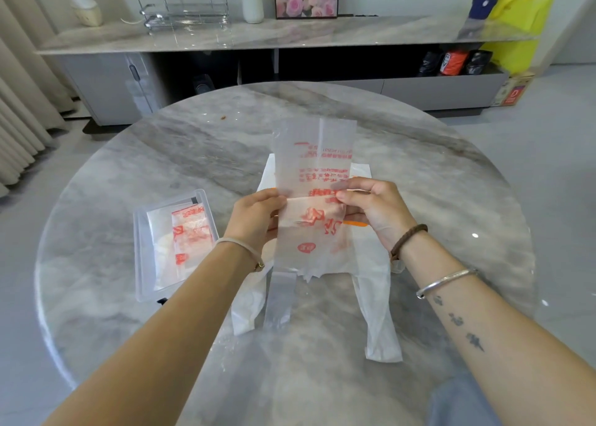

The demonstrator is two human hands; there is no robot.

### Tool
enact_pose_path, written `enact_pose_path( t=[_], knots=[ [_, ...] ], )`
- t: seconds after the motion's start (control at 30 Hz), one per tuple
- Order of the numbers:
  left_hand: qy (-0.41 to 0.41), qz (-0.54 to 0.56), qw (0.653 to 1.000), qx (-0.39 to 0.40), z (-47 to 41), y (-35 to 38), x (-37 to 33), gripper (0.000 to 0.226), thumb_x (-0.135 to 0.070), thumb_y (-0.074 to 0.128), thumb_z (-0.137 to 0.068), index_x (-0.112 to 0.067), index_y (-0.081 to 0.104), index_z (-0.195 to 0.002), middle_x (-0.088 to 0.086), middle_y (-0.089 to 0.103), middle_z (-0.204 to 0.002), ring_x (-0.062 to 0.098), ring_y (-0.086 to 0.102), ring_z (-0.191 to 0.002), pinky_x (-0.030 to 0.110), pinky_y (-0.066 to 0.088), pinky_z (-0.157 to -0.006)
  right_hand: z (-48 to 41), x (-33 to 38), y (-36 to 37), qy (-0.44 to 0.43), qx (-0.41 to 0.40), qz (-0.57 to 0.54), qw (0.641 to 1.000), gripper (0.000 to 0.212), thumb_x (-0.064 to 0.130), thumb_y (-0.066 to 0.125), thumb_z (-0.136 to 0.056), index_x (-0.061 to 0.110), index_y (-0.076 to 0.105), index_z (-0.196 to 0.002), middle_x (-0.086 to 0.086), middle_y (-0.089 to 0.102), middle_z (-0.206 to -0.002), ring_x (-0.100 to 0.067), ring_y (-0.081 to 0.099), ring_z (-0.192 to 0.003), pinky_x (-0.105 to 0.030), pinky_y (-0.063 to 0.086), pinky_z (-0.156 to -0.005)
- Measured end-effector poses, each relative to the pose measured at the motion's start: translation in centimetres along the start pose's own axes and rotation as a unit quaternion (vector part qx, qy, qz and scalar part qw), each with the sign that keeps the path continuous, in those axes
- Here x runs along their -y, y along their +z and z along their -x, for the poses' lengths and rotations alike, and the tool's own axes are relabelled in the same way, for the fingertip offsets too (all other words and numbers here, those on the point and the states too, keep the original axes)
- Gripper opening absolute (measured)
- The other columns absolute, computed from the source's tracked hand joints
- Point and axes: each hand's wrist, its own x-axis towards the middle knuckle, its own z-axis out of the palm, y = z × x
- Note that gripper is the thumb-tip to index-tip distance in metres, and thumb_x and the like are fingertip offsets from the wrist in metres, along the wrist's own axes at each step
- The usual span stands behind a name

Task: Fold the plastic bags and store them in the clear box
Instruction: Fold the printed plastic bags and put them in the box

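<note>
Translucent plastic bag with red print: we find it held upright above the middle of the round marble bench, already narrowed into a long strip, its handle loops hanging down at the near end. The left hand pinches the strip's left edge and the right hand pinches the right edge at the same height, where a cross fold appears to be starting. Both hands are closed on the film; neither is free.

A white plastic bag lies flat on the bench directly beneath, unfolded, handles toward the near edge. The clear box sits on the bench to the left, holding at least one folded red-printed bag; what else is in it we cannot tell.

Risks, in our judgement:
- The film is thin and slick; the upper half stands unsupported and may flop or fan open, losing the lengthwise folds.
- Folding in the air, without the bench to press against, invites a crooked crease.
- The dangling handles may catch on the white bag below and drag it.
- A loosely folded packet may spring open once laid in the box.
</note>
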Motion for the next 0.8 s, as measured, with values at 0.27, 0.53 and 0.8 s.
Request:
enact_pose_path(
  t=[0.27, 0.53, 0.8],
  knots=[
    [0.034, 0.035, 0.996, 0.08, 0.4, 1.8, -1.6, 0.017, -0.004, 0.048, -0.091, -0.015, 0.058, -0.084, -0.001, 0.067, -0.064, 0.009, 0.063, -0.045, 0.02, 0.053, -0.052, -0.4, 1.7, -1.6, -0.041, -0.068, -0.078, 0.994, 0.027, -0.01, 0.055, -0.08, 0.013, 0.066, -0.072, 0.005, 0.07, -0.058, -0.008, 0.066, -0.058, -0.027, 0.054, -0.065],
    [0.01, 0.029, 0.998, 0.058, 0.3, 1.0, -0.9, 0.033, 0.005, 0.043, -0.091, -0.013, 0.053, -0.065, -0.008, 0.055, -0.042, 0.004, 0.053, -0.034, 0.017, 0.052, -0.043, -0.1, 1.3, -0.9, 0.045, 0.012, -0.1, 0.994, 0.024, -0.007, 0.048, -0.084, 0.01, 0.063, -0.077, 0.003, 0.068, -0.058, -0.01, 0.061, -0.048, -0.018, 0.051, -0.048],
    [-0.034, 0.07, 0.997, 0.02, 0.4, 0.7, -1.2, 0.024, 0.002, 0.044, -0.09, -0.015, 0.06, -0.083, 0.0, 0.063, -0.051, 0.012, 0.058, -0.048, 0.016, 0.049, -0.046, -0.2, 1.1, -0.8, 0.048, 0.019, -0.078, 0.996, 0.048, -0.007, 0.041, -0.085, 0.017, 0.068, -0.053, -0.002, 0.061, -0.078, -0.018, 0.053, -0.07, -0.024, 0.043, -0.058]
  ],
)
